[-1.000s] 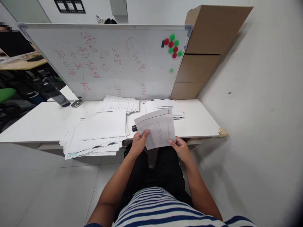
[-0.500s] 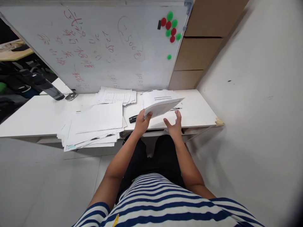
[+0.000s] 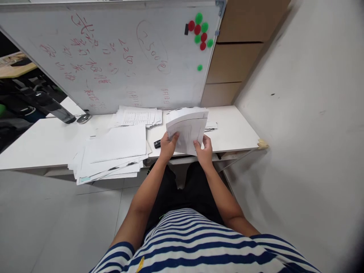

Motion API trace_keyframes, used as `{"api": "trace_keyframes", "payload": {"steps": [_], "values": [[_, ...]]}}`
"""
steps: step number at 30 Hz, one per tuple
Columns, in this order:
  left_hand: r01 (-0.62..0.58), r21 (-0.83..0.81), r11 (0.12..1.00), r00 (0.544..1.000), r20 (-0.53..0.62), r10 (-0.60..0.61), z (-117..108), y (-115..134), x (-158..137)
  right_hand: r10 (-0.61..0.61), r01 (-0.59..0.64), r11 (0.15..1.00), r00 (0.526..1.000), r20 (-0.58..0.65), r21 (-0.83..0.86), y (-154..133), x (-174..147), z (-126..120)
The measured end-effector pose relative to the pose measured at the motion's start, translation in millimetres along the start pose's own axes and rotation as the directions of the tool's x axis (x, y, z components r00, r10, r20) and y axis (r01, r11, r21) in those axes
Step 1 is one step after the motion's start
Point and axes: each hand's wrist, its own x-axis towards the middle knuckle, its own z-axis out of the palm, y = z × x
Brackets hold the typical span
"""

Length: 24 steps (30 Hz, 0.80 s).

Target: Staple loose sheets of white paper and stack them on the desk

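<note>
A few printed sheets of paper (image 3: pixel 186 131) stand tilted up in front of me, held at both sides. My left hand (image 3: pixel 168 146) is closed on their left edge, thumb on the near face. My right hand (image 3: pixel 204 149) pinches their lower right edge. Behind them, partly hidden, more papers (image 3: pixel 211 126) lie on the white desk (image 3: pixel 230 132). A black stapler-like object (image 3: pixel 157 144) lies just left of my left hand, partly covered by it.
A large fanned stack of paper (image 3: pixel 116 144) overhangs the desk's front edge at left. Behind it sits another pile of printed sheets (image 3: pixel 138 116). A computer mouse (image 3: pixel 83 118) and a dark bottle (image 3: pixel 66 115) are farther left. A whiteboard (image 3: pixel 176 83) rises behind, and cardboard boxes (image 3: pixel 227 62) stand beside it.
My right hand, apart from the sheets before, has closed on their right side. The sheets have swung from slanting rightward to upright, facing me.
</note>
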Motion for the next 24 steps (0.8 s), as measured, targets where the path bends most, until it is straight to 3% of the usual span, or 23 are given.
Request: {"api": "trace_keyframes", "payload": {"steps": [8,12,16,19,24], "values": [[0.060,-0.067,0.996,0.998,0.035,-0.057,-0.5,-5.3,-6.0,0.015,-0.016,0.995,1.000,-0.006,-0.094,8.6,-8.0,-0.3],[0.025,-0.156,0.987,0.999,0.031,-0.020,0.0,-9.2,-6.8,-0.033,0.029,0.991,0.999,-0.030,-0.129,5.7,-7.5,2.0],[0.085,-0.227,0.970,0.996,-0.003,-0.088,-1.8,-26.9,-12.0,-0.032,0.039,0.979,0.999,0.034,-0.200,27.3,-11.9,7.2],[0.154,-0.189,0.970,0.988,0.005,-0.156,-5.8,-39.2,-17.7,0.008,0.011,0.977,0.996,0.091,-0.211,42.3,-17.1,10.9],[0.141,-0.089,0.986,0.990,0.027,-0.139,-12.6,-39.7,-19.7,-0.052,0.062,0.969,0.998,0.047,-0.238,35.5,-17.1,14.1]]}}
